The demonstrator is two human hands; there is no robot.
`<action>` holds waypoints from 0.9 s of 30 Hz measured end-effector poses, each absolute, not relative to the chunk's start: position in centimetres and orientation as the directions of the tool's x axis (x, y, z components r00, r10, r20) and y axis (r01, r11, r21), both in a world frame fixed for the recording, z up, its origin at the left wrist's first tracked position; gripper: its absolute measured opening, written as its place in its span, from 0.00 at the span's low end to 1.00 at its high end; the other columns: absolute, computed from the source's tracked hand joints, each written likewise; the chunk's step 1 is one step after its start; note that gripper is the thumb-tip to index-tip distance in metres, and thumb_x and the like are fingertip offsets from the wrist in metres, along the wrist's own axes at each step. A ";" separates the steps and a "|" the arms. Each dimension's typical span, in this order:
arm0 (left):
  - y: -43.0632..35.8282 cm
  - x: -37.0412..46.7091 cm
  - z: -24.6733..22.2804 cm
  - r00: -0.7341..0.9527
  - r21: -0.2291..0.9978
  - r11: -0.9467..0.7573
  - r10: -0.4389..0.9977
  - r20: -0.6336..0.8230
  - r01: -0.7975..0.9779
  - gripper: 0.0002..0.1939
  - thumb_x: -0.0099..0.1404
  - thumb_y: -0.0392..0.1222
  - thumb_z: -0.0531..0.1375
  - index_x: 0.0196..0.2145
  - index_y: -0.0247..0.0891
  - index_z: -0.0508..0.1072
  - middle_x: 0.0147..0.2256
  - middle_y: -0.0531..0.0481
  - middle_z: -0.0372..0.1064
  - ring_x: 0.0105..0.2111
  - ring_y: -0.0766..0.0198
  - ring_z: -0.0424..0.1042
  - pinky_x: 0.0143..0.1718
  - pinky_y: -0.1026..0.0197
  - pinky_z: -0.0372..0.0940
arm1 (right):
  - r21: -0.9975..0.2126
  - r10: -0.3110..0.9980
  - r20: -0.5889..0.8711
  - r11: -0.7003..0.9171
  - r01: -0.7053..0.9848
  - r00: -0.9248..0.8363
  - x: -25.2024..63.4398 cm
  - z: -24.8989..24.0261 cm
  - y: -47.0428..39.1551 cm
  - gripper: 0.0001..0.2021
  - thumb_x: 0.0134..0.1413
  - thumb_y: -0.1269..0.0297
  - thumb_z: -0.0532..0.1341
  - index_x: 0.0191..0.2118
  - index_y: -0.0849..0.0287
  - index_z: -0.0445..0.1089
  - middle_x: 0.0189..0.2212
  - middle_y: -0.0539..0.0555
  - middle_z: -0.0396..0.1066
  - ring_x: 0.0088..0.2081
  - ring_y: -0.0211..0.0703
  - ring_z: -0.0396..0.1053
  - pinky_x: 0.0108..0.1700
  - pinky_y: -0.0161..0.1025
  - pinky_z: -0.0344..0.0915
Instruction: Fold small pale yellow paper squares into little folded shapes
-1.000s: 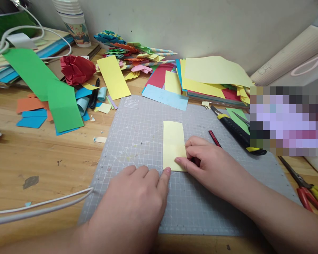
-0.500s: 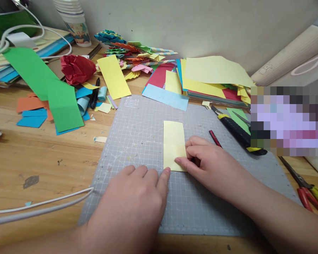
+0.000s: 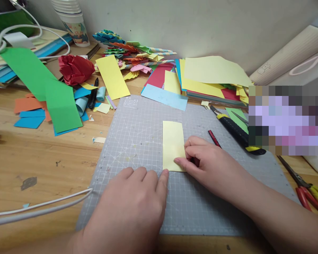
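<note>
A pale yellow paper strip (image 3: 172, 141) lies upright on the grey cutting mat (image 3: 137, 141), with a faint crease across its middle. My right hand (image 3: 206, 162) pinches the strip's right edge near its lower corner, thumb on top. My left hand (image 3: 137, 201) rests on the mat below and left of the strip, its index fingertip touching the strip's lower left corner. The other fingers of that hand are curled under, and what is beneath them is hidden.
A black and yellow cutter (image 3: 235, 132) and a dark red stick (image 3: 214, 138) lie on the mat's right. Scissors (image 3: 302, 183) lie at the far right. Green paper (image 3: 63, 106), a red paper flower (image 3: 75, 70) and stacked coloured sheets (image 3: 214, 72) stand behind. White cables (image 3: 42, 208) cross the left.
The view has shifted very slightly. Both hands keep almost the same place at the strip; the left index fingertip sits a touch lower at its corner.
</note>
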State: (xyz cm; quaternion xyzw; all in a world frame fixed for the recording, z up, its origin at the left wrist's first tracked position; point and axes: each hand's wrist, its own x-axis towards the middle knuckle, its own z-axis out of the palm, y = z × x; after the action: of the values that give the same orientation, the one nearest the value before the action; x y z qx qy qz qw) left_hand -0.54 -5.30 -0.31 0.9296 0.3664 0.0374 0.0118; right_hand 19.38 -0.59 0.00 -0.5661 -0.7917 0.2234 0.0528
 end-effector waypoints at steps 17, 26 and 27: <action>-5.1 -0.5 -0.5 0.736 0.031 -0.735 0.677 -0.007 0.677 0.22 0.61 0.35 0.56 0.54 0.32 0.70 0.28 0.48 0.71 0.25 0.57 0.68 0.24 0.57 0.60 | -0.387 0.917 -0.196 0.252 0.887 -0.346 19.3 0.1 -0.7 0.17 0.60 0.64 0.56 0.20 0.58 0.58 0.29 0.50 0.63 0.27 0.38 0.64 0.31 0.40 0.59; -4.9 -0.4 -0.5 0.737 0.032 -0.736 0.675 -0.039 0.676 0.22 0.62 0.35 0.56 0.54 0.31 0.69 0.28 0.47 0.71 0.25 0.57 0.69 0.24 0.56 0.61 | -0.329 0.940 -0.033 0.311 0.892 -0.340 19.6 -0.3 -1.2 0.14 0.57 0.64 0.59 0.49 0.54 0.63 0.46 0.56 0.63 0.32 0.41 0.67 0.29 0.39 0.63; -4.9 -0.4 -0.5 0.738 0.035 -0.737 0.674 -0.035 0.675 0.22 0.62 0.35 0.56 0.54 0.31 0.69 0.28 0.47 0.71 0.25 0.57 0.69 0.24 0.56 0.61 | -0.334 0.919 -0.014 0.367 0.868 -0.394 19.7 -0.4 -1.2 0.14 0.59 0.65 0.57 0.51 0.50 0.64 0.48 0.55 0.62 0.34 0.42 0.68 0.31 0.39 0.64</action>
State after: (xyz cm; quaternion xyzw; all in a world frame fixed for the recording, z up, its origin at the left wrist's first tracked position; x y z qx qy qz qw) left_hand -0.42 -4.88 -0.48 0.9320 0.3617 -0.0099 0.0226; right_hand 19.65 -1.25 -0.39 -0.5436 -0.8221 0.1452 0.0874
